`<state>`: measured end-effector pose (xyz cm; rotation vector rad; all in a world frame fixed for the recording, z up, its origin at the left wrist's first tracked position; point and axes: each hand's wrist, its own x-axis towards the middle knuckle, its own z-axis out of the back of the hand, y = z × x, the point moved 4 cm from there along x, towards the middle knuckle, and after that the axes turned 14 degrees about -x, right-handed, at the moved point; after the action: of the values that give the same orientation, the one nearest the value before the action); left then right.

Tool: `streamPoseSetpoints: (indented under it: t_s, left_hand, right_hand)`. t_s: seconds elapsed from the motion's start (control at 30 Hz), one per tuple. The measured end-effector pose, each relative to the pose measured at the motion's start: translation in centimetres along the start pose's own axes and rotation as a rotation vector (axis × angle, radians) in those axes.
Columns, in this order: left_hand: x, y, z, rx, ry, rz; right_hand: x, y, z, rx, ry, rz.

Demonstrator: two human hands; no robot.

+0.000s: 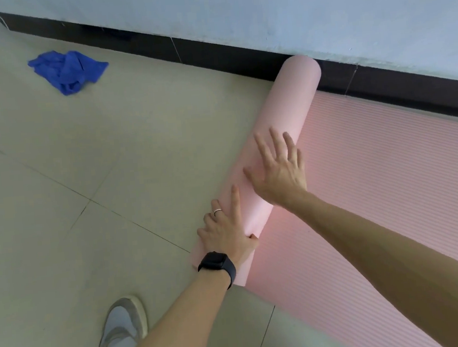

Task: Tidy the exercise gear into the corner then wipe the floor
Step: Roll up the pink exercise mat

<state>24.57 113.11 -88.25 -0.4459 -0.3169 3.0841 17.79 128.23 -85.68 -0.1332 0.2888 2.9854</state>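
A pink exercise mat (385, 186) lies ribbed side up on the tiled floor, partly wound into a roll (291, 103) whose far end touches the dark skirting. My left hand (225, 235), with a ring and a black watch, rests on the near part of the roll, thumb tucked at its right side. Flat on the roll's middle lies my right hand (280, 171), fingers spread. A crumpled blue cloth (68, 70) sits on the floor at the upper left, apart from both hands.
A pale wall (262, 8) with a dark skirting board (211, 54) runs across the back. Beige floor tiles (67, 166) stretch to the left. My foot in a grey-white shoe (122, 323) stands at the bottom left.
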Motion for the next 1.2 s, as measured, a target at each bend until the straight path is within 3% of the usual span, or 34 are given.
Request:
streamPoseSetpoints:
  t_s: [0.1,0.2,0.27,0.37,0.43,0.5,0.63,0.73,0.87,0.97,1.03,1.1,1.2]
  left_hand:
    - [-1.3,-1.3,-0.4,0.134,-0.111,-0.127]
    - [-2.0,-2.6,-0.6,0.201,-0.065,-0.306]
    - [-1.3,-3.5,1.1,0.017,-0.123,-0.353]
    - [1.5,-3.4,2.4,-0.247,-0.062,-0.180]
    - [2.6,-2.9,1.3,-0.299,0.148,-0.042]
    - [1.9,-3.5,-0.3,-0.351,0.273,-0.023]
    - [-1.7,-7.5,-3.0,-0.277,0.133,-0.156]
    - [-5.4,-10.7,-4.5,-0.102,-0.018,-0.294]
    - [-9.2,-13.9,-5.5,0.082,0.005,-0.574]
    - [-9.3,-16.4,-3.0,-0.050,-0.028,-0.818]
    - [-7.7,-17.8,-1.2,-0.238,-0.030,-0.780]
    - [-5.5,-18.6,-0.7,-0.297,-0.007,-0.623]
    - [-4.2,-19.0,-3.4,-0.186,0.291,-0.358]
  right_hand:
    - [-0.6,-0.8,-1.0,-0.253,0.113,0.359]
    - [-2.4,-3.7,-1.7,-0.326,0.056,0.389]
    - [-3.6,-5.3,-1.4,-0.326,0.028,0.353]
    - [-5.6,-7.4,-1.2,-0.313,0.023,0.303]
    - [-6.8,-8.5,-0.9,-0.294,0.023,0.292]
    - [-7.4,-9.4,0.1,-0.235,0.023,0.266]
    - [-5.7,-11.0,3.1,-0.168,-0.068,0.171]
    - [-4.3,-11.7,3.7,-0.226,0.000,0.192]
    - [-6.6,-15.0,1.6,-0.280,0.148,0.188]
    - [-10.6,-19.2,1.0,-0.177,0.120,0.092]
    - [-13.2,-21.7,1.1,-0.106,0.099,0.022]
    - [-15.6,-23.9,0.8,-0.030,0.107,-0.072]
    - [-18.4,-26.2,0.3,0.023,0.105,-0.184]
